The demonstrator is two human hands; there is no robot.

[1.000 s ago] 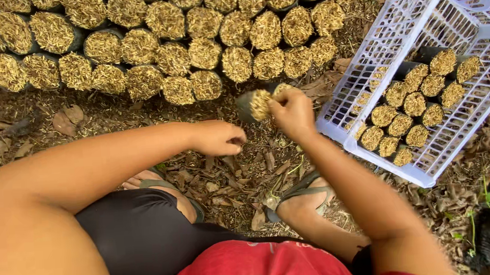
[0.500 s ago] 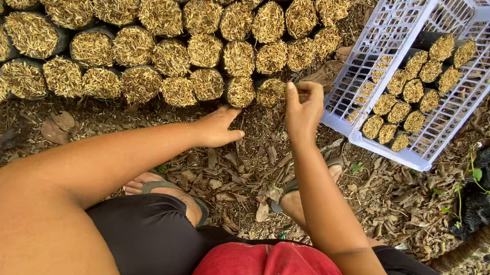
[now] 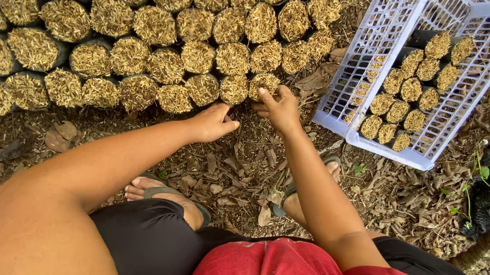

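Note:
Rows of small black bags filled with pale husk (image 3: 155, 52) stand packed together on the ground. My right hand (image 3: 278, 108) grips the husk-filled bag at the end of the front row (image 3: 264, 83), fingers on its top edge. My left hand (image 3: 212, 122) rests on the ground just below the neighbouring bag (image 3: 234, 89), fingers loosely curled, holding nothing.
A white lattice plastic crate (image 3: 381, 50) lies tipped to the right with several husk-filled bags (image 3: 407, 93) inside. Dry leaves cover the ground. My sandalled feet (image 3: 163, 196) are below the hands. A small green plant (image 3: 485, 176) grows at far right.
My right hand carried a husk-filled bag from mid-air down to the end of the front row and set it there. The left hand stayed low, shifting slightly right.

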